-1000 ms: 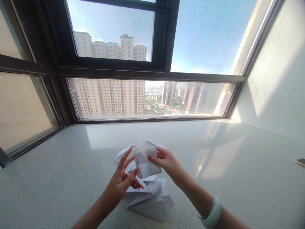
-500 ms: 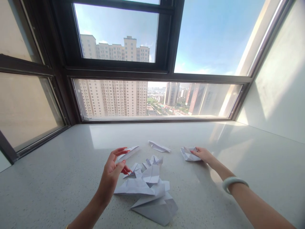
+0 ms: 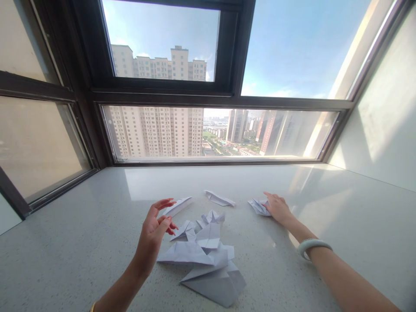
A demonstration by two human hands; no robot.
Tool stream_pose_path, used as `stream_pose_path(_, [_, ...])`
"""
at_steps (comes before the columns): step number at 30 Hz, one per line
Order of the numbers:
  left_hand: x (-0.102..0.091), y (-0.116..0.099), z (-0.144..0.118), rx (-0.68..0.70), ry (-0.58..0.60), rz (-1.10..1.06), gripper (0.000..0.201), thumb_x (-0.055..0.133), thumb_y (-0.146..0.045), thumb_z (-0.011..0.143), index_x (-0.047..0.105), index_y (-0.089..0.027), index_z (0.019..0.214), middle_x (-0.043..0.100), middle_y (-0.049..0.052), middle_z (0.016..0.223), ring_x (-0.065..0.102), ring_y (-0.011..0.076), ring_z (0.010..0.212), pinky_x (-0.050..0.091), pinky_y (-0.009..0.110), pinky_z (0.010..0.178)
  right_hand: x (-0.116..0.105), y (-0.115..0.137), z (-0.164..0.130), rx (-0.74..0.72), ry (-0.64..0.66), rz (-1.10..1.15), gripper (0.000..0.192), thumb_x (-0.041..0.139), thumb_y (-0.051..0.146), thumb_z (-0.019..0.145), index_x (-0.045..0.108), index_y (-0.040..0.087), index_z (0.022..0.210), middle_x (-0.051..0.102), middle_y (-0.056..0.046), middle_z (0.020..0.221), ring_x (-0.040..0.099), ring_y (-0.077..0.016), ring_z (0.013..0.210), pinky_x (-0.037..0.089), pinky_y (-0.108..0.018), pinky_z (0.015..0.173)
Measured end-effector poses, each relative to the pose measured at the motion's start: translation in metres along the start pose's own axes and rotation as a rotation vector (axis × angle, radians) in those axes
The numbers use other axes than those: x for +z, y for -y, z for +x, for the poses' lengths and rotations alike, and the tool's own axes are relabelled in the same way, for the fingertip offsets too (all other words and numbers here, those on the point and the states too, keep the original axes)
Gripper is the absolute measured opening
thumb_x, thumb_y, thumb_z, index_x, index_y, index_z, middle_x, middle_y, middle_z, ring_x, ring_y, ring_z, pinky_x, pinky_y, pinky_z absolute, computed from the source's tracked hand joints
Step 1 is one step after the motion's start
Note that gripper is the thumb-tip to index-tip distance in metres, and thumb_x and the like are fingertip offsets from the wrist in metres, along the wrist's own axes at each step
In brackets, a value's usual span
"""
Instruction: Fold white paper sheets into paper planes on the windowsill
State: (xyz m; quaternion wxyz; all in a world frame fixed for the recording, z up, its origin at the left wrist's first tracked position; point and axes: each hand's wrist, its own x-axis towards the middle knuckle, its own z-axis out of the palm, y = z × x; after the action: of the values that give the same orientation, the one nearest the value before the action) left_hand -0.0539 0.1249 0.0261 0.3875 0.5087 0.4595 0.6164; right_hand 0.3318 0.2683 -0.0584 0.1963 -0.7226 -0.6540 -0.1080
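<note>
A white folded paper piece [image 3: 259, 207] rests on the sill at the right. My right hand [image 3: 277, 209] is over its right end, palm down, a finger stretched past it and the thumb side touching it; some fingers are hidden. My left hand [image 3: 157, 225] hovers with fingers apart, holding nothing, left of the paper pile. Near its fingertips lies a narrow folded paper strip [image 3: 180, 205]. The pile has a small pleated piece [image 3: 212, 216], a folded sheet [image 3: 208, 236], a long piece [image 3: 185, 253] and a large pointed piece [image 3: 217, 284] at the front.
Another narrow boat-like paper piece [image 3: 220, 199] lies toward the window. The speckled pale sill [image 3: 81, 247] runs up to a dark window frame [image 3: 224, 163]. A white side wall [image 3: 383, 130] bounds the right.
My right hand has turned palm down over the paper piece, its finger stretching out from the earlier pinch. The paper stays in place. My left hand barely moves. The view shifts slightly.
</note>
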Motion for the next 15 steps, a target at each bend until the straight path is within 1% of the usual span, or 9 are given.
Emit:
stream_pose_path(2, [0.000, 0.000, 0.001, -0.002, 0.003, -0.002, 0.033, 0.047, -0.024, 0.070, 0.048, -0.020, 0.103, 0.054, 0.005, 0.111, 0.050, 0.0064, 0.053, 0.043, 0.023, 0.050, -0.003, 0.000, -0.001, -0.036, -0.028, -0.037, 0.036, 0.050, 0.018, 0.074, 0.051, 0.012, 0.109, 0.059, -0.017, 0.103, 0.053, -0.0302, 0.096, 0.041, -0.038, 0.074])
stream_pose_path(5, [0.000, 0.002, 0.002, -0.003, 0.010, 0.002, 0.032, 0.047, -0.024, 0.071, 0.048, -0.020, 0.103, 0.053, 0.005, 0.112, 0.050, 0.0069, 0.054, 0.042, 0.023, 0.051, -0.010, 0.003, -0.003, -0.121, -0.043, -0.073, 0.027, 0.047, 0.013, 0.075, 0.053, 0.014, 0.102, 0.060, -0.014, 0.098, 0.053, -0.0280, 0.091, 0.041, -0.035, 0.071])
stream_pose_path(7, [-0.001, 0.002, 0.002, -0.002, 0.019, 0.009, 0.031, 0.046, -0.023, 0.072, 0.048, -0.019, 0.102, 0.052, 0.005, 0.113, 0.050, 0.0071, 0.054, 0.042, 0.023, 0.051, -0.014, 0.007, -0.005, -0.203, -0.034, -0.090, 0.024, 0.043, 0.008, 0.076, 0.055, 0.016, 0.095, 0.061, -0.011, 0.094, 0.054, -0.0253, 0.088, 0.040, -0.033, 0.072])
stream_pose_path(10, [-0.002, 0.003, 0.001, -0.002, 0.028, 0.025, 0.029, 0.046, -0.023, 0.072, 0.050, -0.018, 0.100, 0.052, 0.005, 0.113, 0.050, 0.0075, 0.055, 0.042, 0.023, 0.052, -0.016, 0.016, -0.010, -0.339, 0.007, -0.110, 0.027, 0.040, 0.003, 0.075, 0.056, 0.019, 0.090, 0.062, -0.007, 0.086, 0.055, -0.0204, 0.083, 0.039, -0.029, 0.072])
stream_pose_path(12, [-0.002, 0.003, 0.001, -0.011, 0.032, 0.039, 0.028, 0.046, -0.024, 0.072, 0.051, -0.018, 0.099, 0.055, 0.004, 0.108, 0.050, 0.0083, 0.056, 0.043, 0.023, 0.052, -0.016, 0.022, -0.015, -0.408, 0.034, -0.127, 0.029, 0.039, 0.000, 0.075, 0.056, 0.019, 0.090, 0.061, -0.006, 0.081, 0.055, -0.0187, 0.078, 0.040, -0.026, 0.069])
stream_pose_path(15, [-0.003, 0.002, 0.001, -0.030, 0.036, 0.056, 0.028, 0.047, -0.025, 0.071, 0.053, -0.018, 0.098, 0.060, 0.003, 0.094, 0.051, 0.0099, 0.056, 0.042, 0.024, 0.052, -0.013, 0.029, -0.020, -0.461, 0.049, -0.169, 0.032, 0.038, -0.002, 0.074, 0.056, 0.016, 0.092, 0.060, -0.007, 0.080, 0.053, -0.0204, 0.076, 0.040, -0.028, 0.068])
